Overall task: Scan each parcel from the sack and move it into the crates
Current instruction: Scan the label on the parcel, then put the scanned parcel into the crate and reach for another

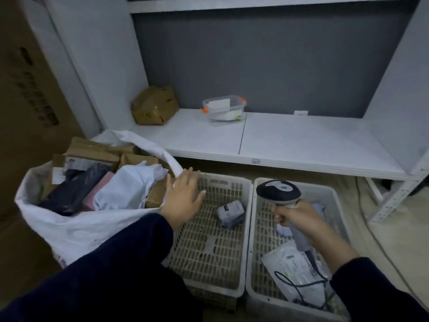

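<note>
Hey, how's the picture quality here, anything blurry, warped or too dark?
Head view: dim, flat light, no harsh glare; wide-angle distortion bows the shelf edge and uprights; the tall carton at far left is dark, its print smeared and unreadable; the label on the parcel in the left crate is too soft to read; the scanner looks fairly sharp.

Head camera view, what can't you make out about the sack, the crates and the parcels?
All in the head view:
- sack: lower parcels hidden under the top ones.
- right crate: contents partly hidden by the right hand and scanner.
- grey parcel in the left crate: label too blurred to read.
- left crate's near corner: hidden by the left sleeve.
</note>
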